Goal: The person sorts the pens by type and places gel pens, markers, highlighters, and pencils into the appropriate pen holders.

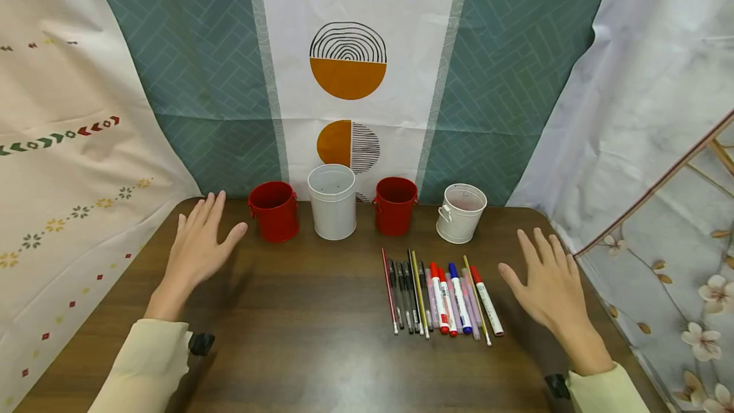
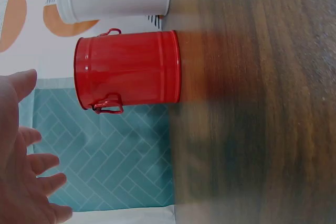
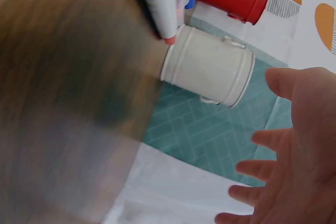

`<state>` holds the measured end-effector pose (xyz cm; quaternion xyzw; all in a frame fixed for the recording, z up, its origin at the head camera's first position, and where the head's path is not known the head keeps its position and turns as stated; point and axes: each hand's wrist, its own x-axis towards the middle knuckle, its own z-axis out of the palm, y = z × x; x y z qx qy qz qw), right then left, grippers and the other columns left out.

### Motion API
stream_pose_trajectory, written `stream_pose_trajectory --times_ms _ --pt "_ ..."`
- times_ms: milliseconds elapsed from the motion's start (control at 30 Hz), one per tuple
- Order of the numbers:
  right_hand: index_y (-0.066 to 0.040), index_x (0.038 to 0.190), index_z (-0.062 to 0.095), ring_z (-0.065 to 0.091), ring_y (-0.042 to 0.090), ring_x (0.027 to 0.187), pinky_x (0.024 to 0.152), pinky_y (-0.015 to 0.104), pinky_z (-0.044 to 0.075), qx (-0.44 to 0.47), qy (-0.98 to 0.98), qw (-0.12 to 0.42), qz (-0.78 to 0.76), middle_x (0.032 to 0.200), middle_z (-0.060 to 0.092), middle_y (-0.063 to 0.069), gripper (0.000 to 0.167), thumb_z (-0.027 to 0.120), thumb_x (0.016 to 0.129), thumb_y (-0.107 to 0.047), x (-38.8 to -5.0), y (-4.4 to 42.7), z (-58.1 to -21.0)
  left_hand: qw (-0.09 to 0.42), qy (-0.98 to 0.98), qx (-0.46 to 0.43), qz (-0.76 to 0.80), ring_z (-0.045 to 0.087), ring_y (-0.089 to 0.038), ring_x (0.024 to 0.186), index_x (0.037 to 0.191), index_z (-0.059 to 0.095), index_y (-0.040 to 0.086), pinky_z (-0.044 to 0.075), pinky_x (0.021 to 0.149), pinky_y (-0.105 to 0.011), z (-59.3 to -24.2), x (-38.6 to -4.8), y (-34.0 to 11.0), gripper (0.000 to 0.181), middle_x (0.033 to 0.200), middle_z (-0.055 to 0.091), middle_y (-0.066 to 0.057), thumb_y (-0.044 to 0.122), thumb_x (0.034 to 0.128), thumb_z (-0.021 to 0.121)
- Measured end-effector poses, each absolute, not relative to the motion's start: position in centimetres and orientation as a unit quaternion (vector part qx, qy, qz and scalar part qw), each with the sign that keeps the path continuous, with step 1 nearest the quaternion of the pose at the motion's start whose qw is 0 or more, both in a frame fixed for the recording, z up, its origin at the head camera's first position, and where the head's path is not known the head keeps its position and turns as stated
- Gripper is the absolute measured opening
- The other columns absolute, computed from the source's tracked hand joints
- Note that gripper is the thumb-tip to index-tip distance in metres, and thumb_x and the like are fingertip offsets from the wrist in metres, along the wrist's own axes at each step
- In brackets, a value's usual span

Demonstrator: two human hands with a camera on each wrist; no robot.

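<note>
My left hand point(image 1: 201, 244) has its fingers extended and holds nothing, left of a red bucket point(image 1: 274, 212) with small side handles. On the right, my right hand point(image 1: 547, 285) is spread and holds nothing, beside a row of pens, pencils and markers. Nearest to it lies a red-capped marker point(image 1: 487, 301). A blue-capped marker point(image 1: 460, 298), a red-capped whiteboard marker point(image 1: 439, 298), black pens point(image 1: 408, 295) and a red pencil point(image 1: 390, 292) lie alongside. Behind the row stand a second red bucket point(image 1: 395, 207) and a small white bucket point(image 1: 460, 214).
A tall white bucket point(image 1: 333, 202) stands between the two red ones at the back of the brown wooden table point(image 1: 298, 311). A patterned green and white cloth point(image 1: 206, 69) hangs behind them. Further cloths point(image 1: 69, 145) border the table on both sides.
</note>
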<state>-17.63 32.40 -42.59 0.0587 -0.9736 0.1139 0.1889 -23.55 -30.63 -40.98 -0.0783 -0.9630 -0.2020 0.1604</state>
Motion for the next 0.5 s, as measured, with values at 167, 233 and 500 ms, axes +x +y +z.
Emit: stream_pose_trajectory --times_ms 167,233,500 --pt "-0.006 0.161 0.041 0.033 0.061 0.145 0.108 0.081 0.030 0.068 -0.970 0.191 0.132 0.162 0.037 0.033 0.073 0.061 0.105 -0.048 -17.8 31.5 -41.8 0.150 -0.957 -0.073 -0.237 0.019 -0.053 0.157 0.172 0.012 0.012 0.007 0.125 -0.075 -40.9 -24.1 -30.2 0.090 0.174 0.019 -0.027 0.059 0.1063 0.053" --pt "-0.006 0.160 0.044 0.037 0.061 0.142 0.104 0.081 0.034 0.071 -0.969 0.188 0.143 0.160 0.039 0.033 0.071 0.062 0.105 -0.047 -17.8 31.0 -41.5 0.138 -0.957 -0.064 -0.246 0.021 -0.056 0.155 0.172 0.011 0.014 0.015 0.119 -0.080 -40.9 -24.2 -30.1 0.091 0.174 0.019 -0.026 0.060 0.1057 0.053" --pt "-0.010 0.154 0.053 0.047 0.055 0.136 0.095 0.078 0.044 0.065 -0.961 0.184 0.196 0.154 0.051 0.025 0.059 0.063 0.105 -0.041 -17.8 29.4 -40.1 0.118 -0.955 -0.050 -0.269 0.025 -0.058 0.153 0.173 0.008 0.020 0.025 0.106 -0.088 -40.6 -25.0 -29.2 0.092 0.174 0.020 -0.023 0.062 0.1046 0.053"
